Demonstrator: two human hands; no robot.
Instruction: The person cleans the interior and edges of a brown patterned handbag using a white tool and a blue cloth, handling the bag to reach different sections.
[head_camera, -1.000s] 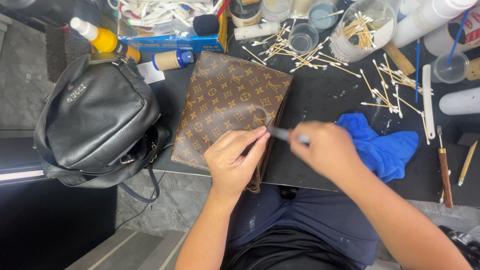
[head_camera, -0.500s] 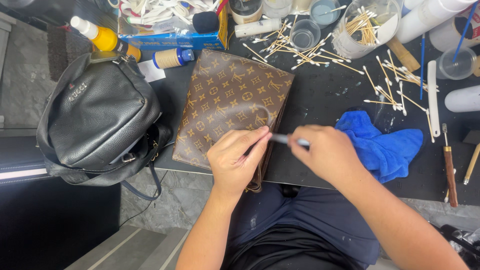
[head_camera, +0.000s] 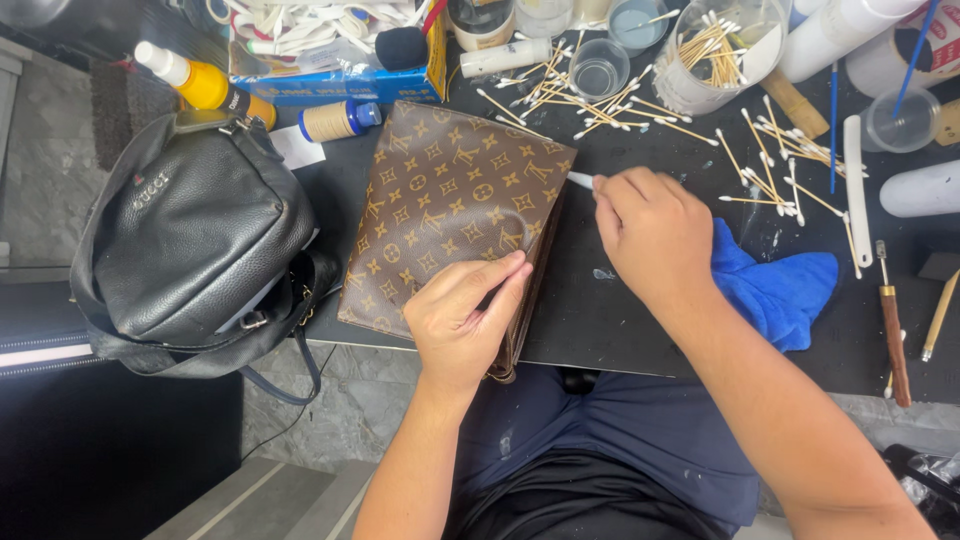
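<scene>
A brown patterned pouch (head_camera: 440, 200) lies flat on the black work table (head_camera: 620, 320). My left hand (head_camera: 462, 318) presses on the pouch's near right corner, fingers together and flat. My right hand (head_camera: 652, 232) is closed around a cotton swab (head_camera: 580, 180), whose white tip touches the pouch's right edge near the far corner. A crumpled blue cloth (head_camera: 775, 290) lies just right of my right hand.
A black leather backpack (head_camera: 200, 250) sits at the left, overhanging the table edge. Several loose cotton swabs (head_camera: 770, 170), clear cups (head_camera: 598, 72), a swab jar (head_camera: 715, 50), a yellow bottle (head_camera: 195, 82), a blue box (head_camera: 340, 85) and hand tools (head_camera: 893, 320) crowd the back and right.
My right hand has moved away from me along the pouch's right edge, carrying the swab from the near corner to the far part. The left hand stays on the pouch.
</scene>
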